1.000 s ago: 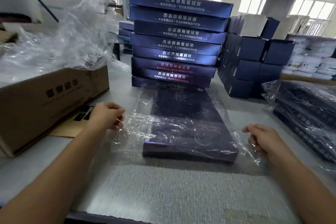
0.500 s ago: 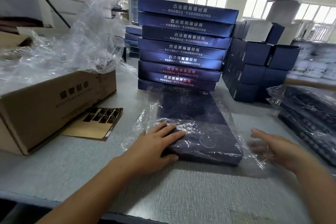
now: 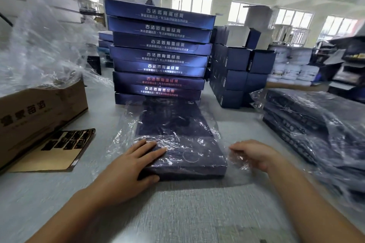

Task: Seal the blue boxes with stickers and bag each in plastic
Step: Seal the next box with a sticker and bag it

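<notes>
A flat dark blue box lies on the grey table inside a clear plastic bag. My left hand rests flat on the box's near left corner, fingers straight on top and thumb against the front edge. My right hand is at the box's right side, fingers loosely bent on the loose plastic there. Behind the box rises a tall stack of blue boxes with white lettering. A sticker sheet with dark labels lies on the left.
A brown carton with crumpled clear plastic bags stands at the left. Smaller dark blue cartons are stacked behind on the right. A pile of bagged boxes lies at the right edge. Bare table surface spreads in front.
My left hand came off the bag's left edge and now lies flat on the box. My right hand moved in to the box's right side.
</notes>
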